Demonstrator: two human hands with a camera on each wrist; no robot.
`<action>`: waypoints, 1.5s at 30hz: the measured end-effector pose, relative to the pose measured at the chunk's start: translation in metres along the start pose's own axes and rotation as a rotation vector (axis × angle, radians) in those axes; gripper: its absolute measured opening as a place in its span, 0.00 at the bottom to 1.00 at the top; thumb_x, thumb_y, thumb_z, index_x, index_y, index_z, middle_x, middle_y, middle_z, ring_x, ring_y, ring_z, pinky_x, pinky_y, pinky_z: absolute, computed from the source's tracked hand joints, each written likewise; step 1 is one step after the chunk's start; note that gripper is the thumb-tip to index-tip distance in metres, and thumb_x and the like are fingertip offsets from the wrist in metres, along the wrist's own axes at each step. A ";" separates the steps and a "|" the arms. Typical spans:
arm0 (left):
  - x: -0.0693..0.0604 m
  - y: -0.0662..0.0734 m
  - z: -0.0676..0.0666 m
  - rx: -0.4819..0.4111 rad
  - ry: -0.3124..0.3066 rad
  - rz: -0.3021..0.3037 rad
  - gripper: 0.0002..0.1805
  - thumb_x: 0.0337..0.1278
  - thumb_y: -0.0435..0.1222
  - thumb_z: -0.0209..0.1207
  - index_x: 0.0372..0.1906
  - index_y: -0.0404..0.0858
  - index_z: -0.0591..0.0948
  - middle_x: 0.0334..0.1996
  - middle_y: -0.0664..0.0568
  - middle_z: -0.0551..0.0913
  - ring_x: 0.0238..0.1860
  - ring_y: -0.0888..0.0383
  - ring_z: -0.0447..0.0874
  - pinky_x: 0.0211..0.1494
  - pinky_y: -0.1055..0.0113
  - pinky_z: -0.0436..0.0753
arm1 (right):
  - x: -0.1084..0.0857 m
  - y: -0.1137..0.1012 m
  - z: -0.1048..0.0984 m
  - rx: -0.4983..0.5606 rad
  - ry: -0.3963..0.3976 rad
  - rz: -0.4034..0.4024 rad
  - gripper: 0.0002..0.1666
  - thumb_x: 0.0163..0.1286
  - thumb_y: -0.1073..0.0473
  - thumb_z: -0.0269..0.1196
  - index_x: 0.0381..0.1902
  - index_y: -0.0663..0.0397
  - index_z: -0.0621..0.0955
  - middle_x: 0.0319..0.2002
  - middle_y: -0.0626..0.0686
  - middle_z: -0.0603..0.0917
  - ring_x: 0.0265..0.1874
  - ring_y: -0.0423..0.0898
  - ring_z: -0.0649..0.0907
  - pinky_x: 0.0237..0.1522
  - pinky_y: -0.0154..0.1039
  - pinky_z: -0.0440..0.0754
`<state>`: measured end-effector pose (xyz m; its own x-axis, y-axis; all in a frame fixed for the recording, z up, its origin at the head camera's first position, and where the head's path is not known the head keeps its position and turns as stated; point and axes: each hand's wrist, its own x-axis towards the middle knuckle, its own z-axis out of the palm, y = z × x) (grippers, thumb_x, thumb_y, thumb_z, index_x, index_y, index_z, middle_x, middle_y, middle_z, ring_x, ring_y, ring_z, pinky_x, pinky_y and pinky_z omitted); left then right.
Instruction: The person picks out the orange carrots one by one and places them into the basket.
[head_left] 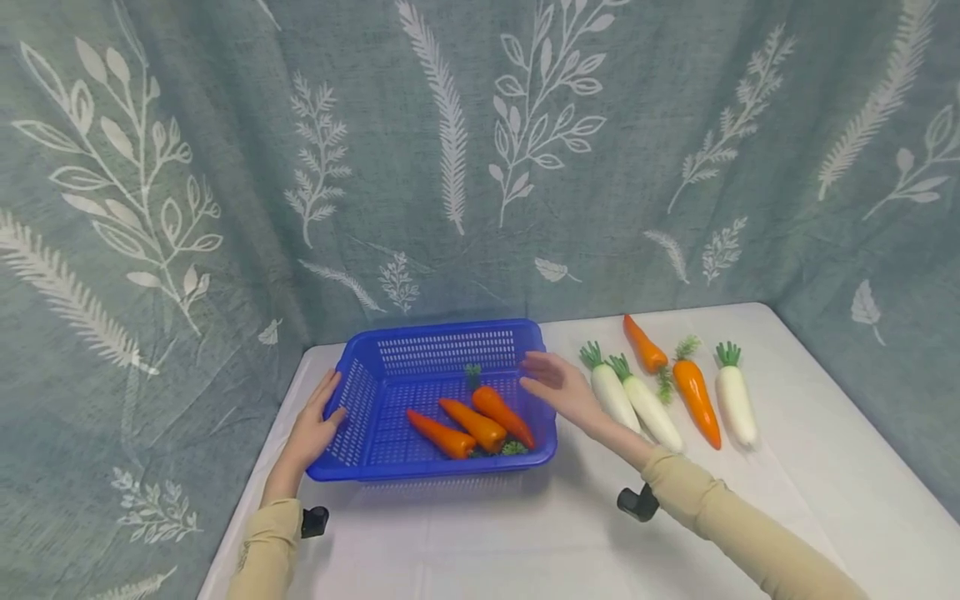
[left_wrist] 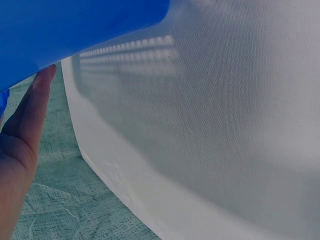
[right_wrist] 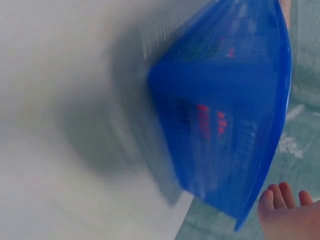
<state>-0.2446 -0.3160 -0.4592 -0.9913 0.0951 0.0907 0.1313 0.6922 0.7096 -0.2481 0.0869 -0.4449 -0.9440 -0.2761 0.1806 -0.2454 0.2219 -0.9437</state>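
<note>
A blue slotted plastic basket [head_left: 352, 350] stands on the white table. Three orange carrots [head_left: 504, 414] with green tops lie inside it, toward the right. At the basket's left side my left hand [head_left: 311, 429] grips the rim, thumb at the inner edge and fingers along the outside. The left wrist view shows its fingers [left_wrist: 41, 97] against the basket's wall. My right hand [head_left: 564, 390] is at the right rim, fingers extended and holding nothing. In the right wrist view its fingertips [right_wrist: 285, 192] are close to the rim; contact cannot be made out.
Right of the basket lie three white radishes [head_left: 737, 404] with green tops and two more carrots [head_left: 697, 400]. A patterned green curtain [head_left: 480, 167] hangs behind and beside the white-covered table [head_left: 465, 550]. Each wrist wears a small black camera [head_left: 315, 522].
</note>
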 end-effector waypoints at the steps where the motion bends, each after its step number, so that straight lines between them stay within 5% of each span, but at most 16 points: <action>1: 0.000 0.001 0.000 0.003 -0.004 -0.005 0.32 0.65 0.27 0.45 0.73 0.30 0.51 0.75 0.35 0.44 0.74 0.34 0.40 0.74 0.38 0.46 | -0.001 0.001 -0.004 -0.005 0.006 0.012 0.31 0.67 0.57 0.60 0.65 0.64 0.68 0.61 0.65 0.75 0.62 0.59 0.75 0.64 0.51 0.72; 8: 0.001 0.001 -0.002 0.006 -0.010 -0.012 0.32 0.65 0.26 0.45 0.73 0.30 0.51 0.75 0.34 0.43 0.74 0.34 0.40 0.73 0.38 0.46 | -0.010 0.005 -0.034 -0.049 0.047 0.114 0.33 0.67 0.50 0.61 0.66 0.57 0.67 0.63 0.62 0.74 0.64 0.58 0.73 0.64 0.51 0.72; 29: 0.001 0.010 -0.008 0.002 -0.032 -0.026 0.32 0.65 0.26 0.44 0.73 0.29 0.50 0.75 0.34 0.43 0.74 0.33 0.39 0.74 0.39 0.44 | -0.045 0.037 -0.108 -0.231 0.191 0.179 0.35 0.70 0.52 0.57 0.66 0.69 0.63 0.64 0.70 0.69 0.64 0.65 0.69 0.67 0.56 0.67; 45: 0.001 0.005 -0.005 -0.013 -0.028 -0.034 0.33 0.66 0.26 0.44 0.73 0.31 0.50 0.75 0.37 0.42 0.74 0.35 0.39 0.74 0.39 0.45 | -0.062 0.054 -0.142 -0.340 0.259 0.342 0.40 0.72 0.47 0.53 0.71 0.66 0.55 0.68 0.72 0.60 0.68 0.67 0.62 0.68 0.58 0.64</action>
<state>-0.2454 -0.3157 -0.4521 -0.9947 0.0917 0.0474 0.0976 0.6861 0.7209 -0.2342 0.2489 -0.4681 -0.9954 0.0943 -0.0179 0.0679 0.5600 -0.8257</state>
